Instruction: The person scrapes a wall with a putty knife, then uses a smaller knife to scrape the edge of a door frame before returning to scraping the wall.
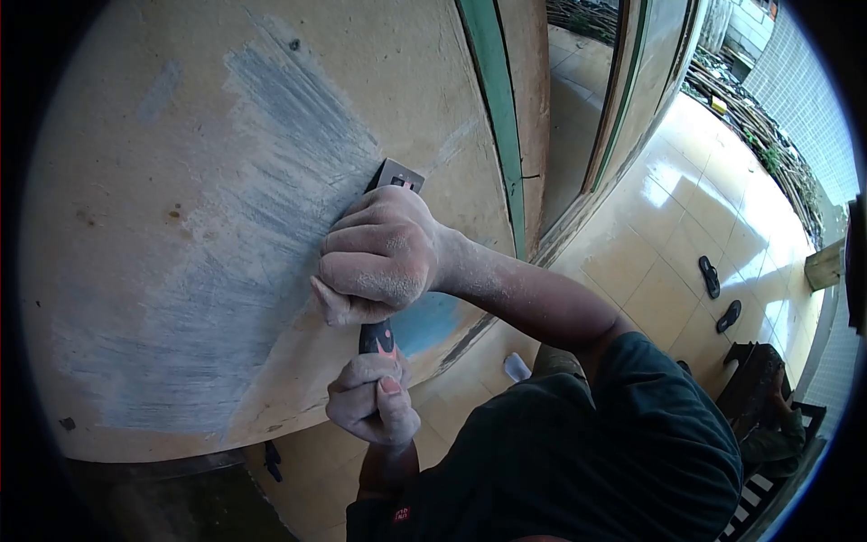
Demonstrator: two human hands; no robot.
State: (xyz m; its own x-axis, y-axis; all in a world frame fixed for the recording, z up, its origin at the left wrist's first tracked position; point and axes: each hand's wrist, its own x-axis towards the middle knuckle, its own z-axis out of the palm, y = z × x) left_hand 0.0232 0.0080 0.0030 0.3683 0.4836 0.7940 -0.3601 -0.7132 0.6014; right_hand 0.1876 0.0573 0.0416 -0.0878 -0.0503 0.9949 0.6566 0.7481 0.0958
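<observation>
Both my hands grip one scraper with a black and red handle [377, 336]. My right hand [379, 253] is closed around its upper part, just below the metal blade [400, 175], and hides much of the tool. Lower down, my left hand [374, 399] wraps the handle's end, thumb on top. Pale dust coats both hands. The blade lies at the edge of a scraped grey patch [244, 199] on a beige painted wall surface [117, 172]. A bluish patch [429, 322] shows behind my right wrist.
A green-edged frame [495, 108] borders the surface, beside an opening. Shiny yellowish floor tiles [637, 262] extend to the right, with two dark sandals [710, 277]. At the lower right, another person's arm [781, 434] is partly visible. Piled sticks [750, 122] lie outside.
</observation>
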